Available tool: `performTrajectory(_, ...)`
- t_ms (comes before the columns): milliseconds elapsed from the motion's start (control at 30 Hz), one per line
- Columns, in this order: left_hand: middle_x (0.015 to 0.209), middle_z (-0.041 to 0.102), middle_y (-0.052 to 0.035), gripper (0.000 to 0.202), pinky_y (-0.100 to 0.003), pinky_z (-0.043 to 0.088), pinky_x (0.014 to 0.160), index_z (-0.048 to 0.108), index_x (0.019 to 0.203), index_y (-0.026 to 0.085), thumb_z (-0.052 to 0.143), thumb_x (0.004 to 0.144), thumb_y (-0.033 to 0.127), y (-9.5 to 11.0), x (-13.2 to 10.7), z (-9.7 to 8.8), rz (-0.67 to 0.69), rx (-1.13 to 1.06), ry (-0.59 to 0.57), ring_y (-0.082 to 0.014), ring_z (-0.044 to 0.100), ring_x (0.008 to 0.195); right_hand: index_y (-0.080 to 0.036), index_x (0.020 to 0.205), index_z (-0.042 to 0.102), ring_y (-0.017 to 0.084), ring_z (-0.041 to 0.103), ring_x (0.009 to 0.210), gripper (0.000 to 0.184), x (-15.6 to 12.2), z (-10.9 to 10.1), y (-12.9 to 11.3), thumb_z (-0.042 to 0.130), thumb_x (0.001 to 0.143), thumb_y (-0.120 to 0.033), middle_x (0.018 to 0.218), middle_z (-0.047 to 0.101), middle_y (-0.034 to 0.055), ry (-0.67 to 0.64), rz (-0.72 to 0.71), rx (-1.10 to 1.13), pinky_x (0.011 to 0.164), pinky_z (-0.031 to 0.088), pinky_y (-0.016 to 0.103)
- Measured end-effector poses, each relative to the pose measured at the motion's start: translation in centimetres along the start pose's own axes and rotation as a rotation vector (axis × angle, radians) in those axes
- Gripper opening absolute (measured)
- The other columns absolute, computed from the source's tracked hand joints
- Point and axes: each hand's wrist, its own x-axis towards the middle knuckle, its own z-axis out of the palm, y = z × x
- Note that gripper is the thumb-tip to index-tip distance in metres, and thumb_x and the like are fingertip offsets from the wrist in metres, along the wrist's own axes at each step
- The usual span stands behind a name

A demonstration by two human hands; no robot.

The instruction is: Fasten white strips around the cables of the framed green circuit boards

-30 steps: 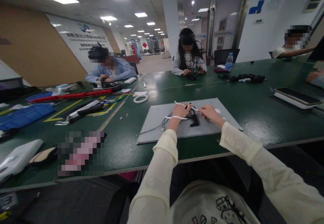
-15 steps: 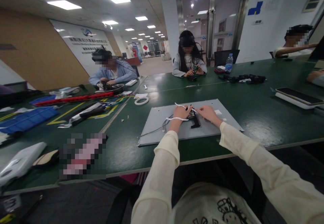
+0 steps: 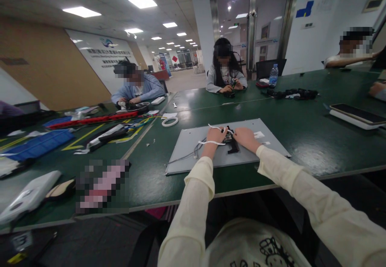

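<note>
A flat grey panel [image 3: 187, 144] lies on the green table before me. On it sits a small black part [image 3: 233, 147] with a bracket-like lower end and a metallic middle. My left hand [image 3: 215, 136] curls around the part's left side, fingers bent. White strips [image 3: 211, 142] run across this hand and its wrist; what they are I cannot make out. At the part's right edge, my right hand [image 3: 245, 138] has its fingertips drawn together, and what they hold is hidden. Thin grey cables [image 3: 195, 151] trail left over the panel.
A white ring [image 3: 170, 122] lies beyond the panel's left corner. To the left are a blue tray [image 3: 39, 144], a red bar [image 3: 93, 120] and a white device [image 3: 30, 194]. A phone [image 3: 358, 113] rests at right. Several people sit around the table.
My right hand has shifted slightly left, closer to the black part, and its fingers have drawn in. The left hand stays in place. The view has turned a little left.
</note>
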Motion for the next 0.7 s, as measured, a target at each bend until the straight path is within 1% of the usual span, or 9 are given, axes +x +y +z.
performTrajectory(100,0.103,0.071,-0.0139,0.056,-0.031,0.044,0.09,0.069,0.111,0.015,0.028,0.096,0.051,-0.1,0.1,0.2,-0.001,0.016,-0.01,-0.0234,0.064,0.102,-0.012,0.103,0.071,0.025,0.065,0.098,0.033,0.1,-0.2,-0.2,0.044,0.093,-0.029,0.103,0.069,0.0175,-0.029,0.009,-0.019,0.081,0.045,0.03)
performTrajectory(233,0.103,0.071,-0.0138,0.054,-0.031,0.044,0.089,0.068,0.114,0.016,0.028,0.096,0.048,-0.1,0.3,0.4,0.017,0.044,-0.007,-0.0234,0.064,0.101,-0.011,0.104,0.07,0.026,0.064,0.1,0.034,-0.1,-0.2,0.1,0.044,0.094,-0.031,0.104,0.068,0.0187,-0.018,0.004,-0.031,0.084,0.044,0.031)
performTrajectory(367,0.106,0.071,-0.0133,0.053,-0.031,0.044,0.089,0.066,0.116,0.018,0.027,0.096,0.048,0.0,0.4,0.4,0.026,0.063,-0.041,-0.0228,0.064,0.102,-0.011,0.106,0.067,0.028,0.061,0.103,0.035,-0.5,-0.1,0.6,0.044,0.094,-0.032,0.106,0.066,0.0201,0.017,0.009,-0.028,0.087,0.042,0.035)
performTrajectory(433,0.108,0.07,-0.0128,0.053,-0.031,0.044,0.09,0.065,0.118,0.019,0.027,0.096,0.049,-0.1,0.5,0.3,0.029,0.069,-0.071,-0.0226,0.064,0.104,-0.01,0.112,0.063,0.029,0.058,0.107,0.035,-0.8,0.1,0.8,0.043,0.094,-0.032,0.111,0.063,0.0207,0.077,0.007,-0.028,0.089,0.041,0.037)
performTrajectory(500,0.115,0.069,-0.0113,0.052,-0.032,0.042,0.095,0.062,0.121,0.02,0.027,0.096,0.05,-0.3,0.5,0.2,0.047,0.067,-0.109,-0.022,0.062,0.109,-0.011,0.118,0.059,0.032,0.05,0.115,0.037,-1.2,0.4,0.9,0.042,0.094,-0.032,0.121,0.057,0.0216,0.159,0.01,-0.04,0.093,0.038,0.042)
performTrajectory(567,0.122,0.065,-0.0096,0.05,-0.035,0.038,0.1,0.058,0.124,0.022,0.027,0.096,0.05,-0.6,0.5,0.2,0.068,0.056,-0.138,-0.0216,0.059,0.115,-0.013,0.125,0.055,0.034,0.043,0.121,0.039,-1.5,0.9,1.1,0.038,0.095,-0.033,0.129,0.051,0.0212,0.198,0.018,-0.047,0.097,0.034,0.051)
performTrajectory(633,0.127,0.063,-0.009,0.05,-0.039,0.035,0.104,0.055,0.126,0.024,0.027,0.096,0.051,-0.8,0.5,0.2,0.082,0.041,-0.149,-0.022,0.057,0.118,-0.017,0.131,0.051,0.035,0.039,0.123,0.042,-1.7,1.4,1.4,0.033,0.096,-0.034,0.134,0.047,0.02,0.166,0.025,-0.044,0.098,0.029,0.059)
performTrajectory(700,0.129,0.061,-0.0094,0.05,-0.041,0.033,0.105,0.054,0.128,0.024,0.027,0.096,0.052,-0.9,0.4,0.2,0.082,0.027,-0.156,-0.0228,0.056,0.12,-0.02,0.136,0.047,0.036,0.036,0.125,0.045,-1.6,1.9,1.7,0.029,0.098,-0.035,0.138,0.043,0.0193,0.118,0.01,-0.046,0.097,0.027,0.063)
